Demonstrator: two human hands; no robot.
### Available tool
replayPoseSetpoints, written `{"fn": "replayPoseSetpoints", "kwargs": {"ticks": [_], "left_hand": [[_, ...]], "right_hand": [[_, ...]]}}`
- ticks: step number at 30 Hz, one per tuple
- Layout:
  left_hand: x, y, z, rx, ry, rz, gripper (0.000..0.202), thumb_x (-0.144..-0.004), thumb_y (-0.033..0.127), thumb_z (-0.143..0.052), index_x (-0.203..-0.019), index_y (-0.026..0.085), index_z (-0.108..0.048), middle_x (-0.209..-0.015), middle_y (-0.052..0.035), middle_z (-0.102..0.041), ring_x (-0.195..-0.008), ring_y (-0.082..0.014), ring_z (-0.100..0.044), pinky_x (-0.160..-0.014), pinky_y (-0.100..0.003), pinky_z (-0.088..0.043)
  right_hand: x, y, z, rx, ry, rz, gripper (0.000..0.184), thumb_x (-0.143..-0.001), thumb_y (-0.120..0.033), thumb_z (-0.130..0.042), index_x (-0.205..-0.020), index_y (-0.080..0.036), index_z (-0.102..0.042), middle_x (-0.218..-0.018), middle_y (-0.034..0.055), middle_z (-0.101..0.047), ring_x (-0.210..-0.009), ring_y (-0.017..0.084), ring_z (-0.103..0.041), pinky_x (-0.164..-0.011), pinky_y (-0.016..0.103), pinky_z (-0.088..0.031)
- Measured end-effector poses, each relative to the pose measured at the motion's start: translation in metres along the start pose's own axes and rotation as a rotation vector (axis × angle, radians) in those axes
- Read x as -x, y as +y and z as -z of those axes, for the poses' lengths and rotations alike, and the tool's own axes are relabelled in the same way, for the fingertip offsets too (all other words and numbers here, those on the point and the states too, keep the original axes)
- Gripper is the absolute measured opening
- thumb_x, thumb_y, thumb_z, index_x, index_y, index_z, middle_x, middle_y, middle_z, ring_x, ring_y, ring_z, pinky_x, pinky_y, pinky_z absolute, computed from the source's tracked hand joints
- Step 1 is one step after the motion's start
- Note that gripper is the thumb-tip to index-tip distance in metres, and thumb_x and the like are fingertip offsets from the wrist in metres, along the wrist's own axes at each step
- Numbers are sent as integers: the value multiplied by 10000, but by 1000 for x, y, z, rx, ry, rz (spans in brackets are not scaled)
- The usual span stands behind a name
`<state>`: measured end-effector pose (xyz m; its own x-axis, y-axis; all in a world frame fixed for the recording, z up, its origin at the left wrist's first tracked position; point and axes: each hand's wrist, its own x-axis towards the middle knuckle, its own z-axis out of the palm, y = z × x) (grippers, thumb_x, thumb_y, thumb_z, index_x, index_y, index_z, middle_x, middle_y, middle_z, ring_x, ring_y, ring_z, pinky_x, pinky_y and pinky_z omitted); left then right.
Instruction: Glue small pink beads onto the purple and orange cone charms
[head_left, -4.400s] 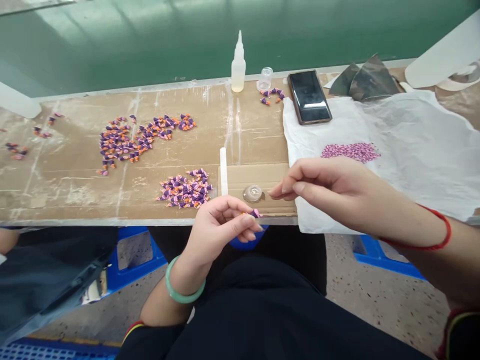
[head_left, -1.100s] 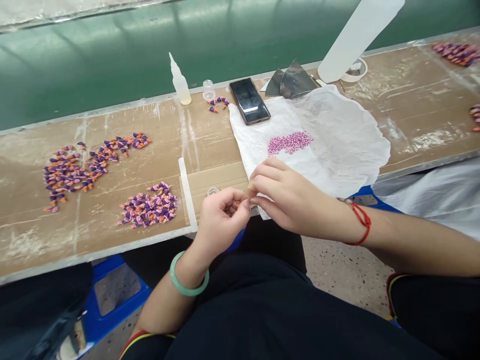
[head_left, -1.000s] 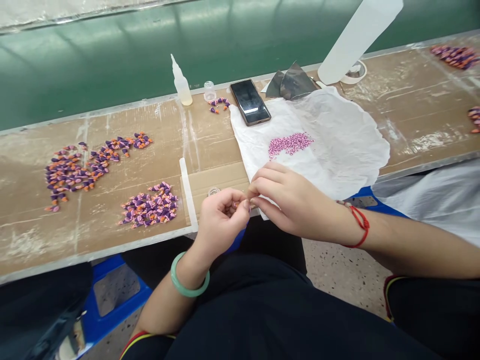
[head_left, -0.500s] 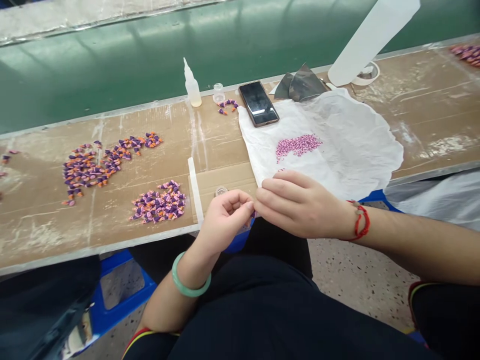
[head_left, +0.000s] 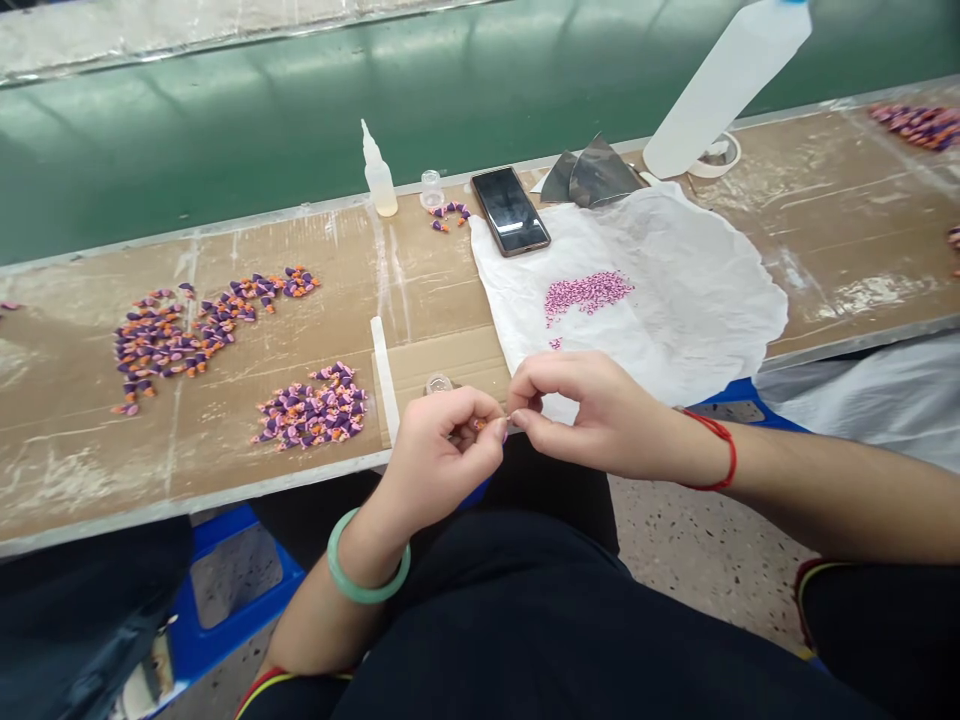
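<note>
My left hand (head_left: 442, 460) is curled over a small purple-and-orange piece (head_left: 480, 425), pinching it in the fingertips above the bench's front edge. My right hand (head_left: 592, 415) meets it from the right, its thumb and forefinger pinched on a tiny pale item (head_left: 510, 418), mostly hidden by the fingers. Just beyond my hands lies a cardboard piece (head_left: 442, 365) with a round clear cap (head_left: 439, 384) on it. A heap of similar purple, pink and orange pieces (head_left: 309, 407) sits to the left, and tiny pink beads (head_left: 587, 295) lie on white tissue (head_left: 675, 270).
A longer spread of pieces (head_left: 172, 330) lies at the left of the brown bench (head_left: 75, 440). Along the back stand a glue bottle (head_left: 377, 175), a small clear jar (head_left: 431, 188), a phone (head_left: 510, 210), dark sheets (head_left: 592, 175) and a large plastic bottle (head_left: 724, 85).
My hands have moved from apart to meeting at the fingertips. My right fingers now pinch closer to the small piece. The view has swung, shifting the bench across the frame.
</note>
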<state>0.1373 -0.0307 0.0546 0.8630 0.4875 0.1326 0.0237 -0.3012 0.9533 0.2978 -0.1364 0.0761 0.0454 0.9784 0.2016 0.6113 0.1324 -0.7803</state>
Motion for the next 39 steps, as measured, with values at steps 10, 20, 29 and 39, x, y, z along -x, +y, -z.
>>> {"fn": "replayPoseSetpoints", "kwargs": {"ticks": [10,20,29,39], "left_hand": [[2,-3,14,77,-57,63,154,-875,210,-588,-731,158,-605,-603,9,-562,-519,-92,-466,-480,-206,-357],[34,-41,41,343,130,236,175,-869,299,-702,-777,156,-661,-591,5,-638,-455,-68,-501,-443,-162,-406],[44,-55,41,416,165,298,251,-829,369,-745,-747,145,-667,-576,-13,-645,-453,-84,-532,-443,-178,-441],[43,-57,41,505,180,320,236,-784,343,-795,-733,144,-680,-599,-25,-679,-473,-103,-593,-462,-194,-489]], "right_hand": [[-8,1,-4,-99,-81,-48,120,-810,-121,-533,-711,-189,-520,-659,-29,-572,-603,84,-493,-570,197,-415],[-52,16,-4,203,-271,136,112,-748,-105,-516,-677,-186,-483,-621,-25,-517,-588,92,-452,-568,213,-345],[-104,13,-20,694,-602,164,269,-795,-156,-554,-587,-204,-390,-582,-8,-396,-588,126,-312,-581,284,-260],[-111,7,-27,779,-690,152,265,-825,-177,-549,-588,-202,-433,-567,13,-464,-580,142,-373,-579,305,-272]]}}
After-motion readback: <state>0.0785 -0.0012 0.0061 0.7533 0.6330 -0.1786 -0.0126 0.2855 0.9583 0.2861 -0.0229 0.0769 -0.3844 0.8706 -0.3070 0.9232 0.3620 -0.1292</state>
